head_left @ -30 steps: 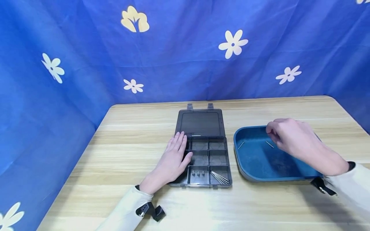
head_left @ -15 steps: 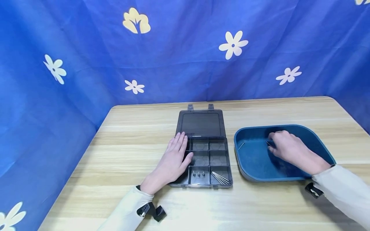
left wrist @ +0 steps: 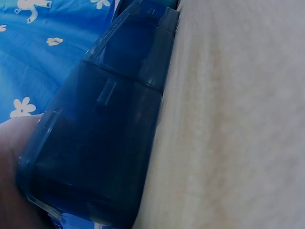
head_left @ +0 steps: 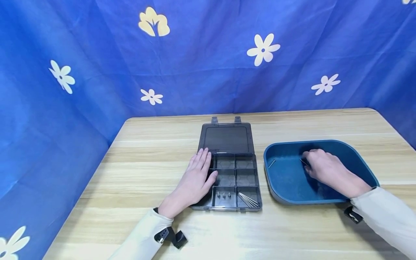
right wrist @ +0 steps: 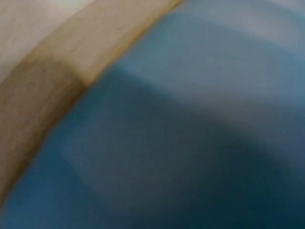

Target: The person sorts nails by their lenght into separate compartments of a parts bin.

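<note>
My left hand (head_left: 193, 178) lies flat with straight fingers over the left column of a dark translucent compartment box (head_left: 225, 177), its lid (head_left: 226, 139) folded back. In the front middle compartment stand several short metal fasteners (head_left: 224, 195). The front right one holds a fan of long, thin nail-like pieces (head_left: 248, 199). My right hand (head_left: 328, 169) reaches down into a blue bin (head_left: 286, 187), fingers bent, thumb and forefinger around a thin metal fastener (head_left: 303, 162); whether they pinch it cannot be told. A second thin fastener (head_left: 272, 163) lies at the bin's left side.
Box and bin stand side by side on a light wood-grain table (head_left: 146, 159), a narrow gap between them. A blue flowered curtain (head_left: 201, 57) hangs behind and to the left. In the left wrist view the box's side wall (left wrist: 95, 148) shows; the right wrist view is blurred.
My right hand has gone down into the bin, its fingers now at the fastener that lay in sight before. My left hand has stayed on the box.
</note>
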Demonstrator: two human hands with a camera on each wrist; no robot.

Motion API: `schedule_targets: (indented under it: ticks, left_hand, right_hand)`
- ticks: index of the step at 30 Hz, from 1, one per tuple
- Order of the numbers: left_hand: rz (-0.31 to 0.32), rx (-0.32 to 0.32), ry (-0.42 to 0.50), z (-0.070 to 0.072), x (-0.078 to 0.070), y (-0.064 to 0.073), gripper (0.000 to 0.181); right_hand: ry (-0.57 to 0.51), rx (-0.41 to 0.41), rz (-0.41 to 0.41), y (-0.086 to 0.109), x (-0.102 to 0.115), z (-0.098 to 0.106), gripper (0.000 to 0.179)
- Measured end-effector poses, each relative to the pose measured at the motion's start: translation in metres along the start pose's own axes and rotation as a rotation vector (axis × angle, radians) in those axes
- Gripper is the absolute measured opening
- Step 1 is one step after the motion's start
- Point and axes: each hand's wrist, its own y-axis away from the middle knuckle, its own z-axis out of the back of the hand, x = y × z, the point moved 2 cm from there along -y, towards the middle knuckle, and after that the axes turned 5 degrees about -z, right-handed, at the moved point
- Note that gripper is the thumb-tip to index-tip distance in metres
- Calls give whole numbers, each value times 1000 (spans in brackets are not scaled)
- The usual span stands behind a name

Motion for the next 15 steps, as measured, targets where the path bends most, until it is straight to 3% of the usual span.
schedule_targets:
  ticks: [4, 15]
  left_hand:
    - [10, 10, 9, 0, 0, 1, 63]
    - [-9, -5, 4, 0, 0, 1, 64]
  right_hand:
    - [-1, 26, 8, 0, 1, -1, 7]
    - [-48, 94, 58, 5, 4, 2, 28]
